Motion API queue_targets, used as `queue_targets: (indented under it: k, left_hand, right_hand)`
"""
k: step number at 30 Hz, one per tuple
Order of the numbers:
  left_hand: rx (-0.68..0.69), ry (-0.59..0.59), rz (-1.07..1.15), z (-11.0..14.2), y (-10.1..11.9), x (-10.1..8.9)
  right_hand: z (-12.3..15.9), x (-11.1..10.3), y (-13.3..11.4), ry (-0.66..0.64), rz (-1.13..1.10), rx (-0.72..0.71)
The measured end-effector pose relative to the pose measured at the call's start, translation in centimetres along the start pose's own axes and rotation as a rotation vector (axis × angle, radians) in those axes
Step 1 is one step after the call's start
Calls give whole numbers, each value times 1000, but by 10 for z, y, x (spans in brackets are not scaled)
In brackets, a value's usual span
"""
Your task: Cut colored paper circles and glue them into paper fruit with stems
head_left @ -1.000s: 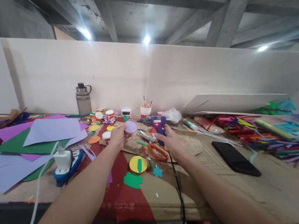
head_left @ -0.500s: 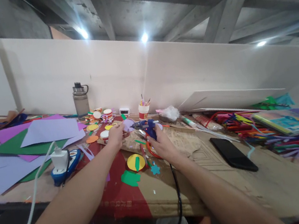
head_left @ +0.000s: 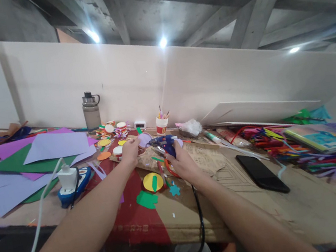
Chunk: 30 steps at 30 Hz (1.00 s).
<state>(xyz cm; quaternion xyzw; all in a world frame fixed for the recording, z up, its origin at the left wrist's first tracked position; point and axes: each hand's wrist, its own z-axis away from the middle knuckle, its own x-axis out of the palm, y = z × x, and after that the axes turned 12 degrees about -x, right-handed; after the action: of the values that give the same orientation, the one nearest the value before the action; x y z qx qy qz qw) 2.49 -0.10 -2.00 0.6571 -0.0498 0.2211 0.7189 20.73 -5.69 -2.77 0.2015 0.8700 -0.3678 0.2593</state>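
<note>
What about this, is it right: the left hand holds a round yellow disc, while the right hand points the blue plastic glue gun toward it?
The colour is wrong. The head view shows the left hand holding a round light-purple disc, not a yellow one. The rest is right: the right hand points the blue plastic glue gun toward it.

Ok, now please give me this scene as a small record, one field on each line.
left hand: holds purple disc
right hand: grips glue gun
gun direction: nozzle toward purple disc; contact too small to tell
in front of hands: yellow disc with green strip on it, green paper, blue star
left side: paper sheets, white plug
back: bottle, upright; cup with thin sticks in it
right side: phone, lying flat
</note>
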Motion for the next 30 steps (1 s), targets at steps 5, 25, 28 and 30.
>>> queue_targets:
  k: [5, 25, 28, 30]
  left_hand:
    - [-5, -2, 0, 3, 0, 1]
    - [15, -34, 13, 3, 0, 0]
    - [8, -16, 18, 3, 1, 0]
    - [-1, -10, 17, 4, 2, 1]
  right_hand:
    - [2, 0, -1, -8, 31, -5]
    - [1, 0, -3, -19, 68, 13]
    - [1, 0, -2, -17, 83, 0]
    - [1, 0, -2, -20, 88, -10]
